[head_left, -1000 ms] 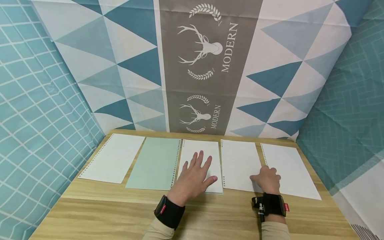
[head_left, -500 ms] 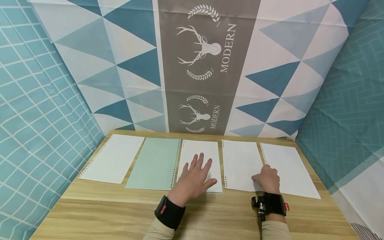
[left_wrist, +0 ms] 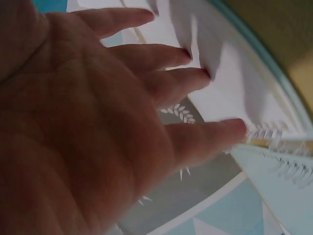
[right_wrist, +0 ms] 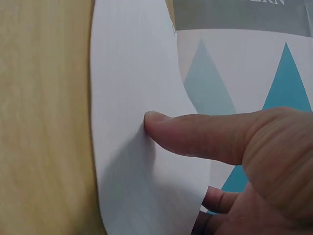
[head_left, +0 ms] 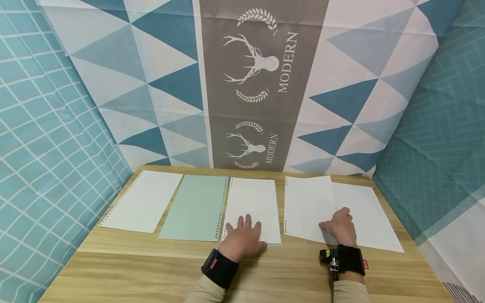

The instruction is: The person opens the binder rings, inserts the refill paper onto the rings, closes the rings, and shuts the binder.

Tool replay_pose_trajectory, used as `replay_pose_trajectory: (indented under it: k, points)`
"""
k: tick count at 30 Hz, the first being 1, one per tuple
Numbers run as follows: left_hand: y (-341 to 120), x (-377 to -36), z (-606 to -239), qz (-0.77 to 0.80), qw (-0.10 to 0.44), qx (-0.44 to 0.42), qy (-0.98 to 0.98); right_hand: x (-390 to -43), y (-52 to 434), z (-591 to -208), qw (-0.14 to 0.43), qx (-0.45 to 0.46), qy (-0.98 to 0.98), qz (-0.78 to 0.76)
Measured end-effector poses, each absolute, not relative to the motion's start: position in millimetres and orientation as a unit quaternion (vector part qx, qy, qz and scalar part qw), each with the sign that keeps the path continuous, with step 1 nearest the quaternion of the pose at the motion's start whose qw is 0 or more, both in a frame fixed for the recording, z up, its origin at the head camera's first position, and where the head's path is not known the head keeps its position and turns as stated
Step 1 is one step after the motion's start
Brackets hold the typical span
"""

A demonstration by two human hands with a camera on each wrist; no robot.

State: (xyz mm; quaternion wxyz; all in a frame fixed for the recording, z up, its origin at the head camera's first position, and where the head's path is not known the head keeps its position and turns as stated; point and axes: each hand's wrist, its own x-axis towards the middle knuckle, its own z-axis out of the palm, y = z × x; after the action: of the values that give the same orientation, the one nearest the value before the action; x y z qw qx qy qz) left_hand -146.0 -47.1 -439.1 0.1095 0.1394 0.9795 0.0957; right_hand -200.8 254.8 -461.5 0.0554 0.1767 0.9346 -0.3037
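My left hand point(head_left: 242, 240) lies spread over the near part of the middle ruled loose-leaf stack point(head_left: 255, 198), and its fingertips point(left_wrist: 199, 77) reach the paper in the left wrist view. With the right hand point(head_left: 341, 229) I pinch the right edge of a white punched loose-leaf sheet point(head_left: 307, 204). The thumb point(right_wrist: 195, 134) presses on top of it, while the other fingers are partly hidden behind the bent edge in the right wrist view. That edge overlaps the left, punched side of the rightmost white sheet point(head_left: 371, 214).
A pale green punched sheet point(head_left: 195, 206) and another white punched sheet point(head_left: 142, 200) lie to the left on the wooden table point(head_left: 151, 269). Behind the table rises a patterned backdrop point(head_left: 261, 92). Blue tiled-pattern cloth point(head_left: 57, 126) flanks the left side.
The left hand has drawn back toward the near edge of the middle stack. The pinched sheet has shifted slightly right, its right edge now covering the rightmost sheet's punched holes.
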Motion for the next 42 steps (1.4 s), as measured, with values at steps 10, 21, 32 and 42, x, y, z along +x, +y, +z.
replay_pose_trajectory:
  k: [10,21,32,42]
  points:
    - [-44.3,-143.5,-440.8,0.079,0.118,0.128,0.982,-196.0,272.4,-456.4,0.071,0.157,0.914,-0.368]
    - [-43.3,-143.7,-440.6,0.068,0.115,0.134,0.982,-197.5,289.3,-456.8,0.046,0.185,0.846,-0.498]
    - [-37.4,-141.9,-443.5,0.060,0.109,0.152,0.981,-190.5,300.1,-452.2,0.090,0.125,0.725,-0.672]
    - [-26.3,-137.6,-447.2,0.046,0.100,0.168,0.980,-181.9,305.4,-442.0,0.069,0.045,0.604,-0.792]
